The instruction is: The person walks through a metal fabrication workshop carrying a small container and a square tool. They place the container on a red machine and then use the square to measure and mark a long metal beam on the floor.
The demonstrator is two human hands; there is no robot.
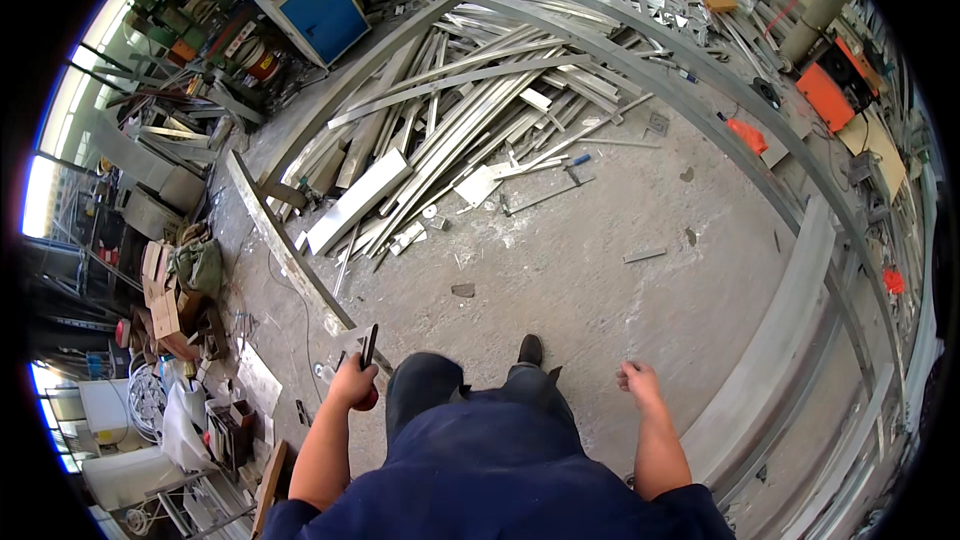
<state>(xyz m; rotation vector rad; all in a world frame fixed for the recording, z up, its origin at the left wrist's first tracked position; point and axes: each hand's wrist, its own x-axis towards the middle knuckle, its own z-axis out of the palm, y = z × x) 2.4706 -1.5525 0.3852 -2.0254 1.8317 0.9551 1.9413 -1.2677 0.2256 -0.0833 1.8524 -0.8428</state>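
Note:
My left hand is wrapped round a dark tool with a straight black bar standing up out of the fist and a red part below it; its exact kind I cannot make out. This hand is beside my left thigh, close to the near end of a long pale metal bar. Out to the right, over the concrete floor, my right hand has its fingers curled closed. Whether anything small is pinched in it is hidden.
A loose pile of metal profiles lies ahead, framed by long steel beams. To the right runs a wide grey beam. A blue cabinet, an orange machine and cardboard boxes stand around. Offcuts dot the floor.

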